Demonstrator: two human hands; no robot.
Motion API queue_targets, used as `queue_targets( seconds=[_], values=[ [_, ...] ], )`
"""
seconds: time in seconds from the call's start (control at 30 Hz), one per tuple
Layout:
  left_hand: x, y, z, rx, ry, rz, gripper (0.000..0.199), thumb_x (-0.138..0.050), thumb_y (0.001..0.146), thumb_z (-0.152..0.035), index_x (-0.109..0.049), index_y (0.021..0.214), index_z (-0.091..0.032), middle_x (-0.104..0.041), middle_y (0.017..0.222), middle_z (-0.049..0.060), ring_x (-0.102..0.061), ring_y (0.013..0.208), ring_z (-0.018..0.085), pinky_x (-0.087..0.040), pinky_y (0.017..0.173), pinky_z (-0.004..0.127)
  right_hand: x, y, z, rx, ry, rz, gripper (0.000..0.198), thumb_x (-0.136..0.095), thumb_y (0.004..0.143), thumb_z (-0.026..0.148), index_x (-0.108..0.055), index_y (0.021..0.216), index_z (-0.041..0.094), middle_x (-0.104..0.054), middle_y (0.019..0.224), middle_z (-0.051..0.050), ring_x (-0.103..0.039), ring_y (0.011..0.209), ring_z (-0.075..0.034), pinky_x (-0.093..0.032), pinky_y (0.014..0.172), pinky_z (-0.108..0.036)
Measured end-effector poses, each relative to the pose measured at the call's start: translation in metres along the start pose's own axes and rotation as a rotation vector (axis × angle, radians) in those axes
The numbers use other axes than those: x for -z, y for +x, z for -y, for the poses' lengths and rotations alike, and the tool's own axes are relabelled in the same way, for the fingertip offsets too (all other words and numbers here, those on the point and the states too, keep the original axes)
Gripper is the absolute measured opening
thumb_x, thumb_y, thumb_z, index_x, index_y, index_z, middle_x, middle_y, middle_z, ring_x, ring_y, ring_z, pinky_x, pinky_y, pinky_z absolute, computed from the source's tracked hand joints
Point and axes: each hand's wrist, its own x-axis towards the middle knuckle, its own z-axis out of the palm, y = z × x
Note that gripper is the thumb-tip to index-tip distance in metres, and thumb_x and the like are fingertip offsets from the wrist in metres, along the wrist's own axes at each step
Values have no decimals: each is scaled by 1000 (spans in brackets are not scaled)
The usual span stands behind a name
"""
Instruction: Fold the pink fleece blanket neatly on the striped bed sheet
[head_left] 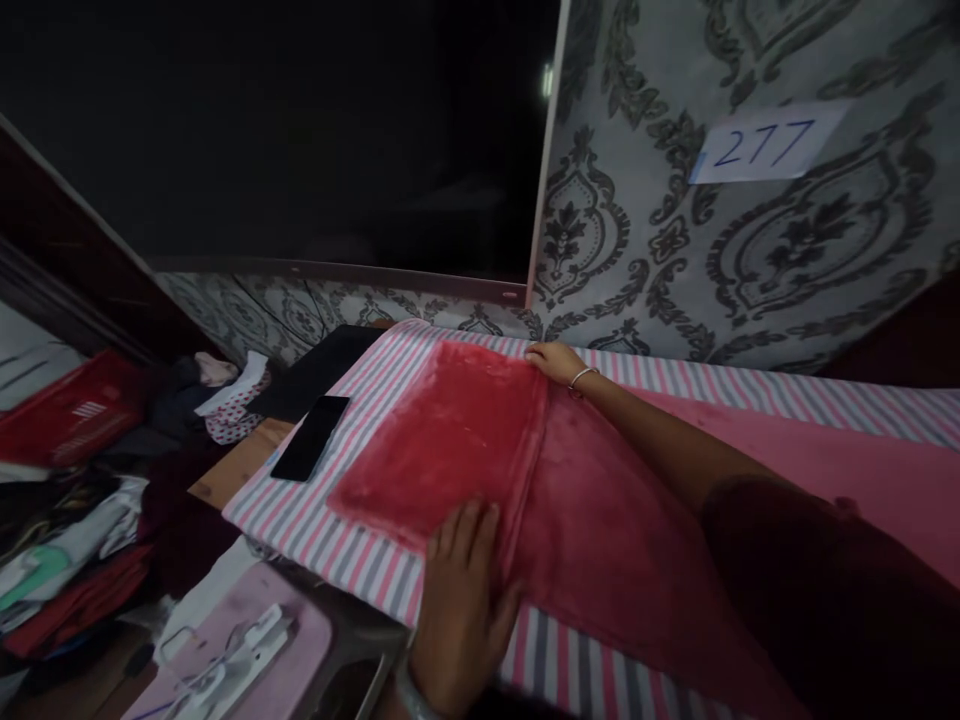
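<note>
A red plush cloth [457, 440] lies over a striped sheet, its left end folded over into a rectangle with a raised edge. The rest of it runs to the right in a paler pink-red layer. Along the near edge of the folded part rests my left hand [461, 590], palm down, fingers stretched out and thumb apart. My right hand [555, 362], with a bracelet at the wrist, is at the far right corner of the fold. Its fingers are bent and closed on the cloth's edge; the fingertips are partly hard to make out.
The striped sheet [360, 555] covers the table, with a black phone [311, 438] at its left. A large dark screen [300, 140] stands behind. Piled clothes [82, 540] and a pink board with a white power strip [240, 660] lie at lower left.
</note>
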Motion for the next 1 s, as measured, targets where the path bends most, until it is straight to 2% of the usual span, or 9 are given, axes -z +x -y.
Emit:
queue_targets(
  seconds=[0.13,0.3,0.43,0.57,0.63,0.73,0.87,0.93,1.0],
  values=[
    [-23,-9,-1,21,16,56,71,-48,90,-12,-36,159,-23,-52,154,16,-51,141,35,-46,110,58,-1,-11,-2,-53,113,-61,37,-58,95,22,-70,130,18,-71,131,-8,-65,120,-20,-45,101,-26],
    [-24,-7,10,-20,45,-16,73,-40,87,-1,-42,156,-23,-61,145,14,-62,131,28,-55,106,49,-8,-11,4,-143,174,-141,44,-57,92,13,-67,134,18,-69,134,-9,-63,124,-20,-46,104,-28],
    [-14,-3,-2,-68,76,15,56,-45,90,-8,-59,142,-20,-67,137,16,-64,126,33,-57,101,54,-9,-15,3,-190,183,-151,38,-58,90,13,-73,124,17,-73,124,-12,-66,117,-22,-47,101,-29],
    [15,16,-7,-116,-68,112,39,-47,98,-22,-70,129,-24,-72,130,11,-65,125,28,-54,108,52,-5,-20,14,-201,165,-196,45,-54,95,23,-64,139,15,-66,136,-17,-59,126,-28,-44,106,-38],
    [29,44,2,-85,-132,132,41,-41,100,-22,-70,130,-24,-72,130,10,-64,127,26,-49,113,52,-4,-21,29,-125,131,-224,53,-51,98,31,-54,149,15,-56,149,-18,-49,137,-31,-37,114,-45],
    [31,114,30,26,-92,144,47,-42,98,-23,-61,140,-17,-64,142,14,-58,134,29,-45,116,51,-8,-26,58,-19,58,-204,69,-49,99,50,-41,157,14,-40,162,-18,-30,150,-35,-22,121,-54],
    [2,223,68,188,137,391,55,-37,98,-21,-47,152,-11,-47,158,17,-42,149,26,-32,124,43,-26,-37,80,-86,-14,-123,89,-41,95,70,-31,162,13,-25,167,-21,-15,155,-39,-11,121,-61],
    [-19,263,80,271,230,475,59,-37,99,-26,-37,157,-11,-31,167,18,-27,156,27,-25,126,49,-39,-42,78,-136,-60,-98,92,-39,95,73,-31,162,11,-25,167,-24,-18,155,-40,-10,121,-61],
    [-41,284,90,304,252,512,61,-38,100,-33,-35,158,-14,-25,169,16,-21,158,30,-20,126,57,-51,-44,72,-162,-89,-96,93,-37,95,74,-31,162,10,-27,165,-26,-22,153,-41,-10,120,-61]
  ],
)
